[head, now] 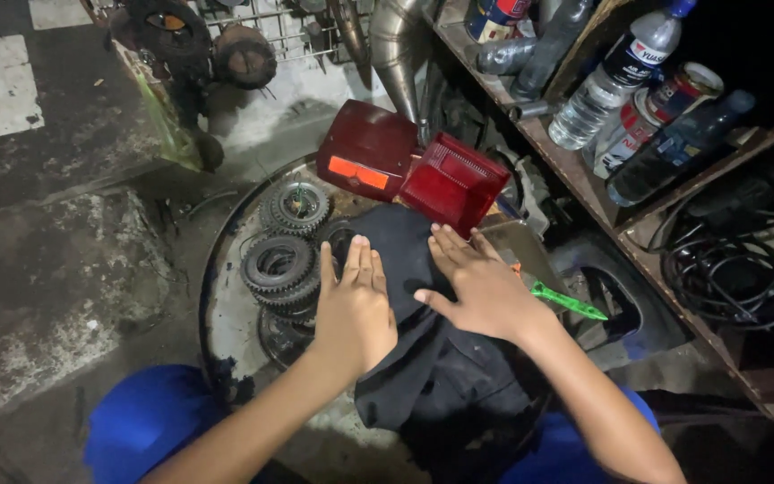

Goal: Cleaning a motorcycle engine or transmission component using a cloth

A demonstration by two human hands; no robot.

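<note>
- Both hands are flat on a dark cloth point(405, 296) spread over the top of a round metal drum point(226, 314). The cloth sits in the middle near side of the drum top and hangs off the near edge toward the person's lap.
- Left hand point(356, 305): fingers straight and together, palm down on the left part of the cloth, gripping nothing, just pressing.
- Right hand point(481, 287): fingers spread, thumb out to the left, also palm down on the cloth. Released, nothing grasped.
- Just left of the left hand there are 2 stacks of greasy gear sprockets point(284, 260), 1 farther and 1 nearer, touching or almost touching the cloth edge.
- On the far side, right above the fingertips, sits a red tail light lens point(454, 184), with a darker red housing point(365, 152) beside it on the left.
- A green-handled tool point(571, 302) lies just right of the right wrist.
- Far right: a wooden shelf point(584, 179) with plastic bottles point(615, 76) and cans, plus coiled black cable point(727, 269) below.
- My take on smoothing it well: keep the palms flat and push outward from the middle, going easy on the left so the cloth doesn't snag the sprocket teeth or soak up grease, and stay short of the lens so it doesn't get shoved off the far side.
</note>
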